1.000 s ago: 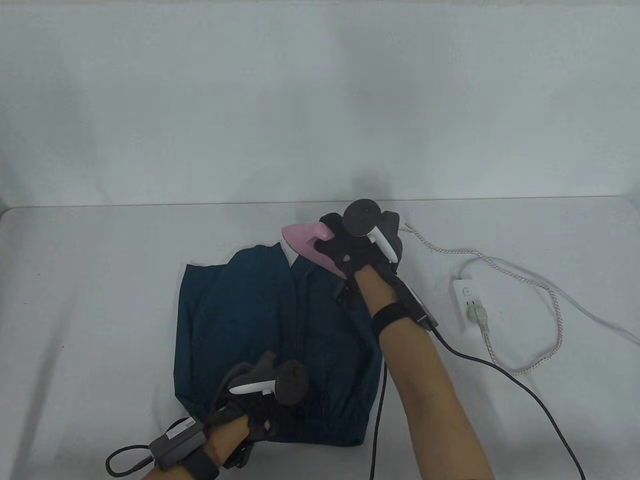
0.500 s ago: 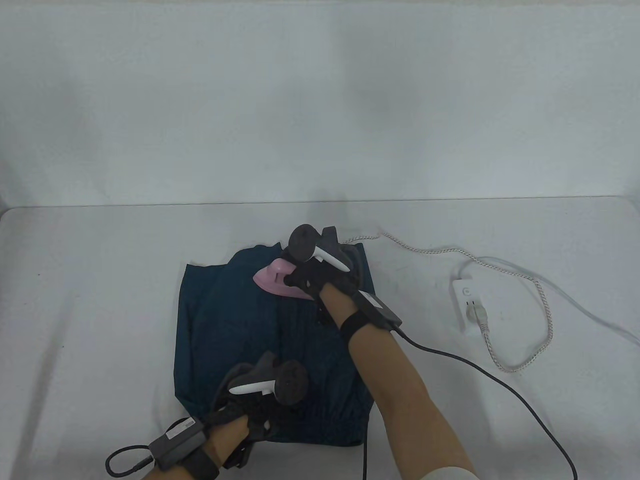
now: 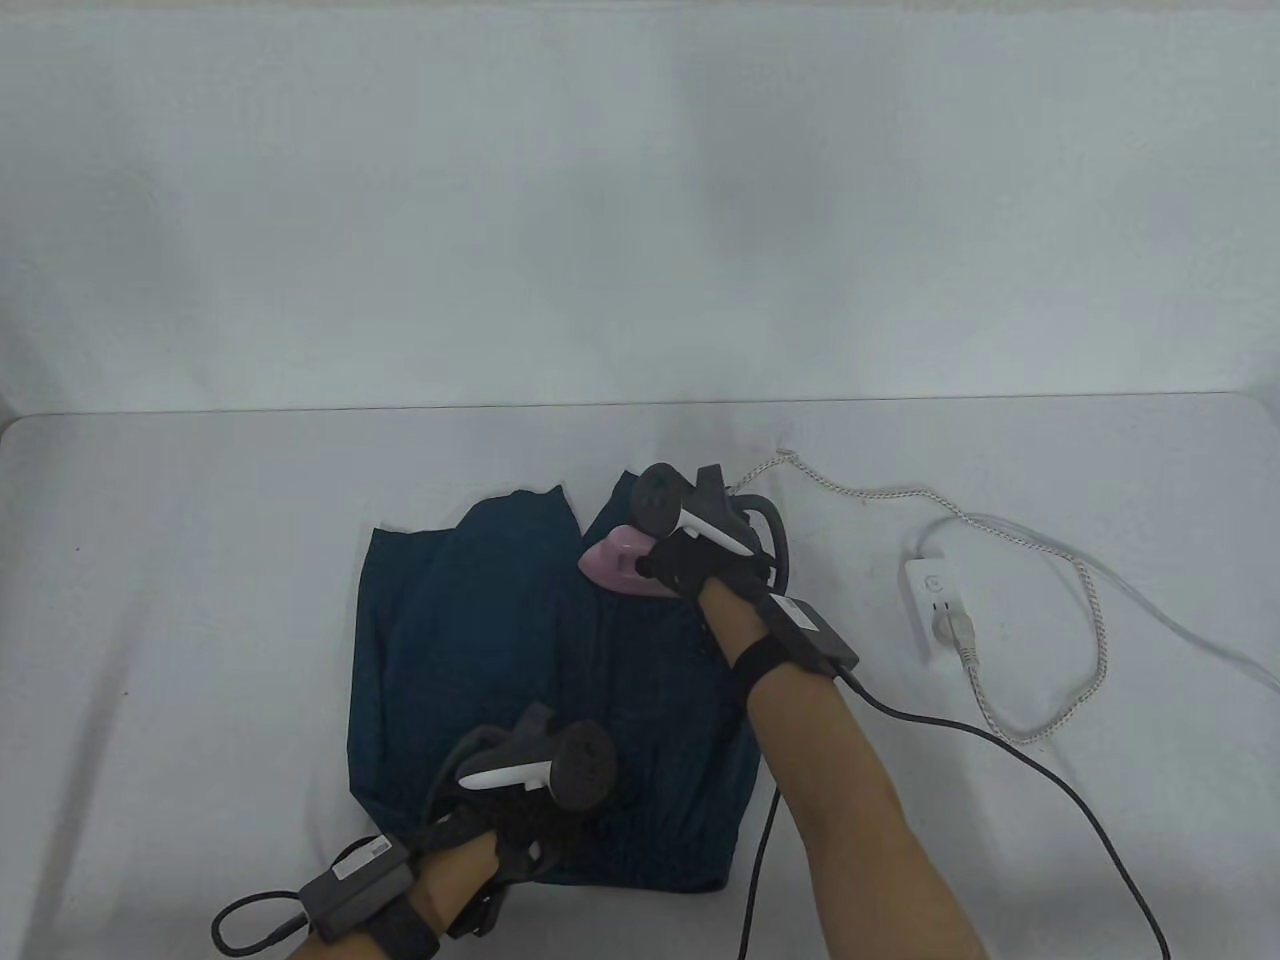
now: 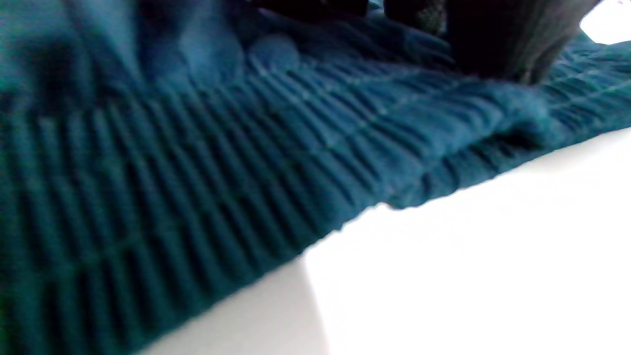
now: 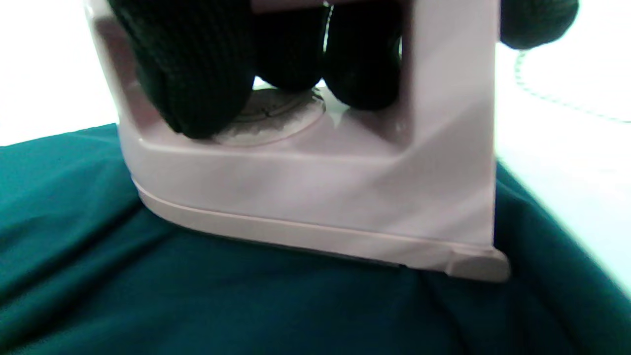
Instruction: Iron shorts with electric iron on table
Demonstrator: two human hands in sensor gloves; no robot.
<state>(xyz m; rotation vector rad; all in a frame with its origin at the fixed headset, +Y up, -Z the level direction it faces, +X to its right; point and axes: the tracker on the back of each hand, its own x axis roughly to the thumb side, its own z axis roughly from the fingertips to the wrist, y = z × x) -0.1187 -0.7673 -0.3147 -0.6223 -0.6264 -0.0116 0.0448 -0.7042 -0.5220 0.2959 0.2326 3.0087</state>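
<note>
Dark teal shorts (image 3: 500, 650) lie flat on the white table (image 3: 200, 560), elastic waistband (image 4: 207, 162) toward me. My right hand (image 3: 700, 560) grips the handle of a pink electric iron (image 3: 620, 565), which sits sole-down on the far right leg of the shorts; the right wrist view shows my gloved fingers (image 5: 197, 74) wrapped around the handle of the iron (image 5: 315, 197) on the teal cloth (image 5: 148, 296). My left hand (image 3: 520, 800) rests on the waistband near the front edge, its fingers hidden under the tracker.
A white power strip (image 3: 935, 610) lies to the right, with the iron's braided cord (image 3: 1090, 640) plugged in and looping across the table. A black glove cable (image 3: 1000, 750) trails from my right wrist. The table's far edge meets a white backdrop (image 3: 640, 200).
My right hand brought the iron down from beyond the far edge of the shorts onto the cloth, slid it left, then back right. My left hand has stayed on the waistband.
</note>
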